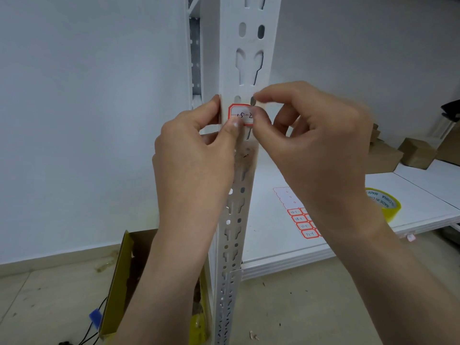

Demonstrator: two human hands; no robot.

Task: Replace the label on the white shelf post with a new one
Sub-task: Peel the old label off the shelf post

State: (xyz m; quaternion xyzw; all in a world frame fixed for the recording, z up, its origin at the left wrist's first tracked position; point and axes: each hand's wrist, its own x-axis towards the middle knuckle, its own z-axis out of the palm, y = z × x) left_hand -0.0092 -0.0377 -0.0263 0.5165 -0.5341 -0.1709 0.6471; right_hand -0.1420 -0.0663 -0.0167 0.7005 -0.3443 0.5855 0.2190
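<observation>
Label (240, 115), red-bordered with handwritten marks, is sitting on the front face of the white shelf post (249, 58), at mid-height. Left hand (196, 155) is gripping the post, forefinger lying along its left edge and thumb pressing the label's lower left corner. Right hand (321, 145), partly blurred, is pinching the label's right end between curled thumb and forefinger. On the shelf (273, 245) to the right, a label sheet (301, 222) and a yellow tape roll (388, 202) are lying.
</observation>
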